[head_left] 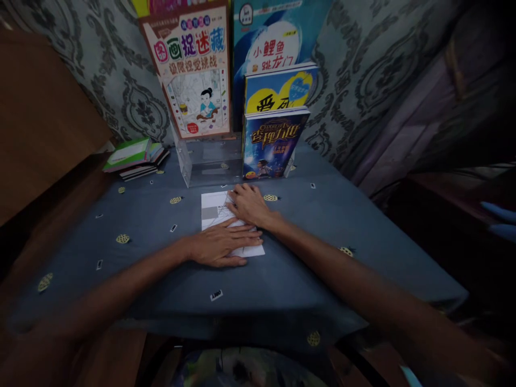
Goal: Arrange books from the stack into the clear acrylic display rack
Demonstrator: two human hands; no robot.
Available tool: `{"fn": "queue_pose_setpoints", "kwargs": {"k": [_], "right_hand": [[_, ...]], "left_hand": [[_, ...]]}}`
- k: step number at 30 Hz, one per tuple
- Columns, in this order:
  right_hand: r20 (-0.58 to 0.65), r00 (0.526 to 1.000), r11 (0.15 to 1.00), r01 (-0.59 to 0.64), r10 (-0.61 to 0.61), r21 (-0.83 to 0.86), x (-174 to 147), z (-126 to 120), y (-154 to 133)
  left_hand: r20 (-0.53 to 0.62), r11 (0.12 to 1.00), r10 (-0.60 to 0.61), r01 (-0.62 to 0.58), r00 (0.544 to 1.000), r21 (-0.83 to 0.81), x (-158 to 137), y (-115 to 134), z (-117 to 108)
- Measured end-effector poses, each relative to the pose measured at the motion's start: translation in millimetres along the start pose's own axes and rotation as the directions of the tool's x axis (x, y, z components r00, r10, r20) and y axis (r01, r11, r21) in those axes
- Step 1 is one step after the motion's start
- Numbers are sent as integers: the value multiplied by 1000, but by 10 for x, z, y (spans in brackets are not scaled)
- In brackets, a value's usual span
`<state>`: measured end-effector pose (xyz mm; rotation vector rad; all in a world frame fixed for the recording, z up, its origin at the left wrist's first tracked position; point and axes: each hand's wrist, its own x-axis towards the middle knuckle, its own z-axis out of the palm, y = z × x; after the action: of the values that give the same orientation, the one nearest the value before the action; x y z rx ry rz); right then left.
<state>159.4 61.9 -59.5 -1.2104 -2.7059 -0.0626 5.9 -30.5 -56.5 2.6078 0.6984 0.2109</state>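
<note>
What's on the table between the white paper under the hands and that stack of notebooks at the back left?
In the head view, only blue tablecloth with small printed spots separates the paper from the notebooks.

paper [215,210]: white, with a grey square and some dark print
tablecloth [322,226]: grey-blue, dotted with small yellow round motifs and little white tags
wall covering [355,70]: grey, dark damask ornament
front book [273,142]: dark blue cover, gold title
left book stack [131,156]: green and white on top
</note>
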Motion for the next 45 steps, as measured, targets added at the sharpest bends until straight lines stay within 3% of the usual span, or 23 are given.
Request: {"fn": "queue_pose_setpoints", "kwargs": {"k": [3, 7, 10, 16, 23, 32, 39, 42, 45], "right_hand": [[34, 987, 984, 153, -157, 91, 64, 28, -105], [68, 833, 795, 495, -549, 351, 258, 130, -274], [85, 791, 752, 535, -606, 386, 415, 220, -295], [61, 914, 878, 366, -402, 308, 469, 336, 40], [34, 975, 952, 206, -219, 224, 135, 360, 199], [21, 988, 979, 149, -153, 141, -46, 419, 203], [-6, 992, 987, 128, -128, 96, -76, 325, 113], [-42, 998, 999, 37, -35, 33, -171, 206, -13], [-34, 998, 999, -50, 50, -19, -330, 108, -132]], "left_hand": [[3, 999, -37, 37, 999, -27, -46, 10, 9], [6, 996, -75, 75, 997, -55, -54, 7, 38], [27, 998, -61, 61, 998, -2, -53, -2, 46], [43, 997, -28, 25, 999, 80, -31, -17, 44], [33, 996, -33, 30, 999, 84, -32, -29, 64], [96, 984, -64, 47, 993, 171, -101, 207, 112], [50, 996, -66, 62, 997, 67, -254, 386, 185], [-24, 987, -156, 155, 987, -34, -318, 399, 182], [-125, 952, -296, 283, 947, -117, -357, 378, 189]]}}
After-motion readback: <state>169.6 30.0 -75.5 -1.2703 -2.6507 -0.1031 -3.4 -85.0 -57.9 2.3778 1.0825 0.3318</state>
